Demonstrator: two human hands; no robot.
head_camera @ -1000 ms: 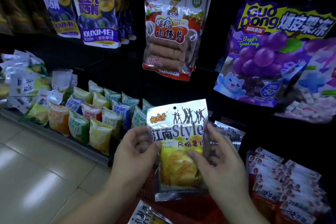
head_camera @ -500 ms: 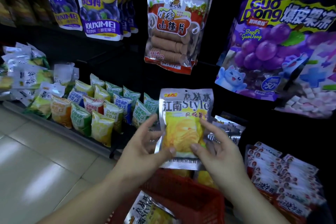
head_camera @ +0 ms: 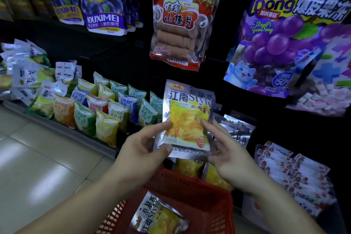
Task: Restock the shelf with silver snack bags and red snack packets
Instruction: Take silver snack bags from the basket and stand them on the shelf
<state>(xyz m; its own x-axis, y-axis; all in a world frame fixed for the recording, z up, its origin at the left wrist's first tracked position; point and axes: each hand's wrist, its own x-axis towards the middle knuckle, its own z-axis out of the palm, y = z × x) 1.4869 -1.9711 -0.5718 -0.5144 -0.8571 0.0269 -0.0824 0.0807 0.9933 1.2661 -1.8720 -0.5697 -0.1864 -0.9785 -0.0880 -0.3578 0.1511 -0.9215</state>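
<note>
Holding a silver snack bag (head_camera: 187,118) upright in front of a dark shop shelf, a person grips it at its lower half with both hands. The left hand (head_camera: 144,150) pinches the bag's lower left corner, thumb on the printed front near the bottom seal and forefinger curled against the left edge. The right hand (head_camera: 228,156) takes the right edge, its forefinger laid loosely along the front and the other fingers, only slightly bent, behind the foil. Directly below the hands stands a red basket (head_camera: 191,197), with a second silver bag (head_camera: 157,218) lying face up inside it. Just beyond the raised bag, a row of matching silver bags (head_camera: 237,129) leans on the shelf, and further to the right red snack packets (head_camera: 290,171) are stacked in overlapping rows. To the left, small striped packets (head_camera: 106,112) in green, yellow, orange and blue stand along the shelf's edge above a tiled floor (head_camera: 38,157). Overhead hang a hawthorn slice pack (head_camera: 180,21) and a purple grape jelly bag (head_camera: 284,43).
</note>
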